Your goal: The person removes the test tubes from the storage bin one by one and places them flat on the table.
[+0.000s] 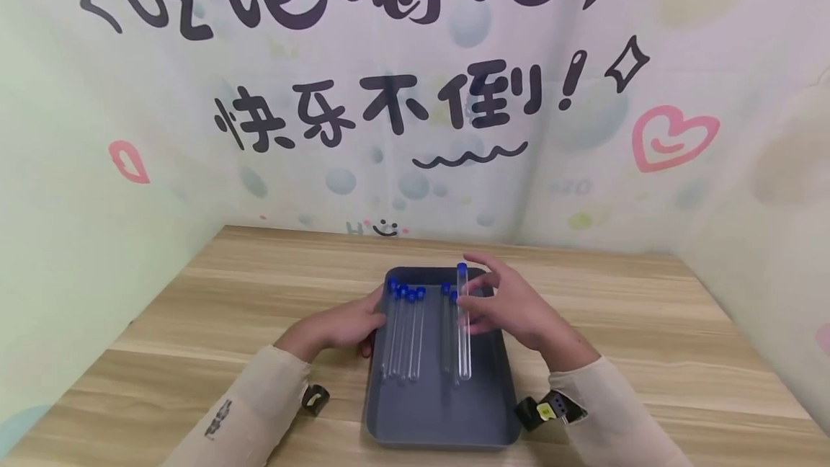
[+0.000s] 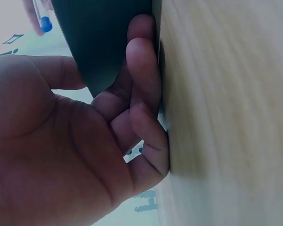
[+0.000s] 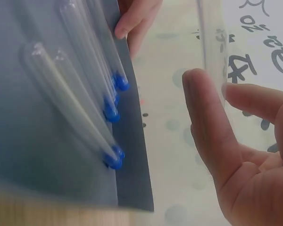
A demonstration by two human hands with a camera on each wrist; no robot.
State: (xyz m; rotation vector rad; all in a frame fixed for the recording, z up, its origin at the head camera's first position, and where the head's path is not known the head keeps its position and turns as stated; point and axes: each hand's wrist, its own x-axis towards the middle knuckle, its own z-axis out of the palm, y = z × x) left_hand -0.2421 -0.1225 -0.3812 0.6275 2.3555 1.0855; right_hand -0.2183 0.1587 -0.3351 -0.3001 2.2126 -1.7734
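A grey tray point(image 1: 447, 420) holds clear test tubes with blue caps. Several tubes point(image 1: 403, 341) lie side by side in its left half, and two more tubes point(image 1: 446, 337) lie to the right. My left hand point(image 1: 344, 324) grips the tray's left side; in the left wrist view its fingers point(image 2: 144, 70) curl beneath the tray and the thumb reaches over the wall. My right hand point(image 1: 519, 308) pinches one test tube point(image 1: 463, 352) between thumb and fingers, raised over the tray's right half, cap upward. The right wrist view shows that tube point(image 3: 212, 42) apart from those in the tray.
The tray stands on a wood-grain table point(image 1: 259, 294). A printed cloth backdrop point(image 1: 389, 186) with dark lettering rises behind the table's far edge and along both sides. Each sleeve carries a black wrist device, one of them point(image 1: 551, 409) close to the tray's right rim.
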